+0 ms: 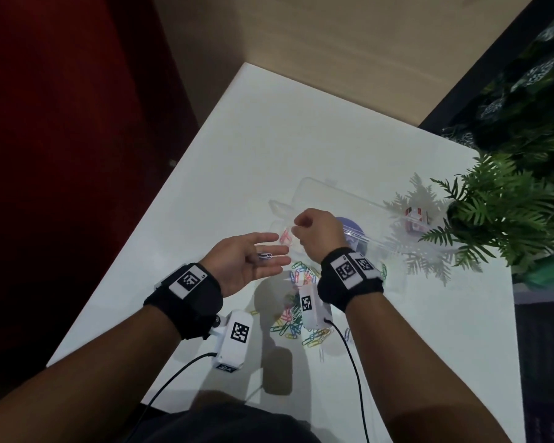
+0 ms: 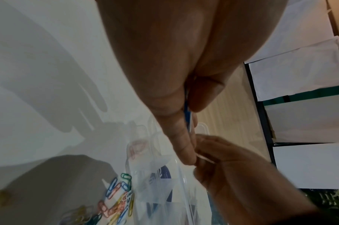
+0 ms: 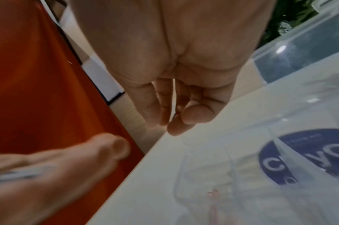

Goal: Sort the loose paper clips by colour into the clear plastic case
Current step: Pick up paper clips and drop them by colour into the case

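My left hand (image 1: pixel 279 254) is open, palm up, left of the clear plastic case (image 1: pixel 333 190). A blue-and-white paper clip (image 1: pixel 264 255) lies on its fingers; the left wrist view shows this clip (image 2: pixel 187 115) lodged between two fingers. My right hand (image 1: pixel 296 227) hovers over the case's near-left end with fingers curled, thumb and fingertip pinching what looks like a pale paper clip (image 2: pixel 203 157). Pink clips (image 1: pixel 285 236) lie in the compartment below it. The loose coloured clips (image 1: pixel 301 302) are heaped on the white table, partly hidden by my right wrist.
A blue round label (image 3: pixel 299 155) shows through the case. A small red-and-white box (image 1: pixel 414 219) and a potted fern (image 1: pixel 493 212) stand at the right. The table's left edge (image 1: pixel 141 231) drops off beside a red wall.
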{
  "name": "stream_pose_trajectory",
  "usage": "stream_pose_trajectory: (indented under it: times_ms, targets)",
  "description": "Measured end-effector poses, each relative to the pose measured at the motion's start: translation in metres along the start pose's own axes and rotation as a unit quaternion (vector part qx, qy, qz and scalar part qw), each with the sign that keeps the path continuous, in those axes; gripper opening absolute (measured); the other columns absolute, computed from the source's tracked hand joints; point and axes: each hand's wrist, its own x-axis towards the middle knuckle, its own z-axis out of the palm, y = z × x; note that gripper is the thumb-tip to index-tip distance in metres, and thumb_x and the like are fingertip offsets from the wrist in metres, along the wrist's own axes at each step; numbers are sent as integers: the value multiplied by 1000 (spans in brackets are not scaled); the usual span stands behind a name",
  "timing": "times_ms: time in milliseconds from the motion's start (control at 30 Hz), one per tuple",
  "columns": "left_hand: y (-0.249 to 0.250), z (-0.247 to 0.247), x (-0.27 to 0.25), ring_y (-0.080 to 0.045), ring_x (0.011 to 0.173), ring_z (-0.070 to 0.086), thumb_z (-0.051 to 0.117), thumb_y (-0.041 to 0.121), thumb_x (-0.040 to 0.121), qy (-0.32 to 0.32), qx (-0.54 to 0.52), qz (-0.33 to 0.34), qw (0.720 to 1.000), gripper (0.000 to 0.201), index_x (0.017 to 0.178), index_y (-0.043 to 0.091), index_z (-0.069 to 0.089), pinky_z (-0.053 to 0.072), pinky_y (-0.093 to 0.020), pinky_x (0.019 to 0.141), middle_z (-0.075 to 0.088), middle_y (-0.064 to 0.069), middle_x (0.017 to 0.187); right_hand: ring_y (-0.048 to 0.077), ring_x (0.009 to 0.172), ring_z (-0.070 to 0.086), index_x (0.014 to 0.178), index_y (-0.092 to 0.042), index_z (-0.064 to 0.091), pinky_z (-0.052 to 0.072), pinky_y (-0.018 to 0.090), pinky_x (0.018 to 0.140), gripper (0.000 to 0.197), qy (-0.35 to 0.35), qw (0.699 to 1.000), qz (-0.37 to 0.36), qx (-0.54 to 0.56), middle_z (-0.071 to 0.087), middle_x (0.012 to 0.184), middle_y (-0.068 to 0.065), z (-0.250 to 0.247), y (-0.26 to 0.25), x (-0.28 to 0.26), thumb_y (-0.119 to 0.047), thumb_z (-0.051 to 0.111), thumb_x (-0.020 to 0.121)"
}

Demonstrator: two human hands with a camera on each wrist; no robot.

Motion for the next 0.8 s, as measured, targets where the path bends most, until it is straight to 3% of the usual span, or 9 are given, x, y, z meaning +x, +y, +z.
stream_pose_trajectory:
  times_ms: [100,200,333,433,533,633,800]
  targets:
    - [-4,0,3,-39,100,66,20,-19,77,-8,33,2,999,59,122,-2,54,53,-44,92,65,-27,112,10,76,59,92,-19,69,44,19,63,9,-60,993,-98,-20,65,87,-5,-8,-13,-36,-18,64,86]
    - [-10,5,4,-33,84,62,19,-21,73,-16,58,9,998,62,123,-8,53,54,-46,90,64,-23,93,18,82,57,99,-22,68,48,30,70,16,-95,977,-160,-105,58,89,1,4,-14,-57,-17,61,85]
    - [-16,9,3,-30,80,56,17,-20,71,-19,75,-1,997,64,123,-8,52,58,-37,71,56,-25,97,23,87,55,111,-19,61,49,36,76,25,-69,980,-146,-119,52,96,5,17,-2,-68,-16,50,89]
    - [-18,9,5,-31,81,60,19,-20,72,-13,87,-12,996,63,126,-6,51,58,-38,74,60,-28,99,22,85,56,108,-16,61,49,33,73,23,-74,981,-149,-100,54,94,6,17,3,-72,-12,49,88]
    - [-17,12,7,-37,95,67,22,-21,76,-7,70,-18,997,59,124,-3,51,55,-42,86,64,-30,109,18,77,56,87,-15,61,43,25,63,9,-33,993,-99,-46,63,85,3,7,12,-65,-11,53,88]
    - [-14,15,8,-40,103,66,23,-17,83,-1,42,-14,999,52,123,-1,51,55,-41,88,62,-29,117,15,78,58,94,-14,64,43,24,67,9,12,1000,-18,-13,64,87,-1,-8,29,-43,-17,57,90]
    - [-11,20,8,-41,105,65,33,8,96,-2,-12,-10,1000,36,125,-2,53,55,-41,88,63,-28,118,16,80,56,98,-13,66,39,22,68,14,14,997,65,-38,66,91,2,-16,47,0,-22,60,90]
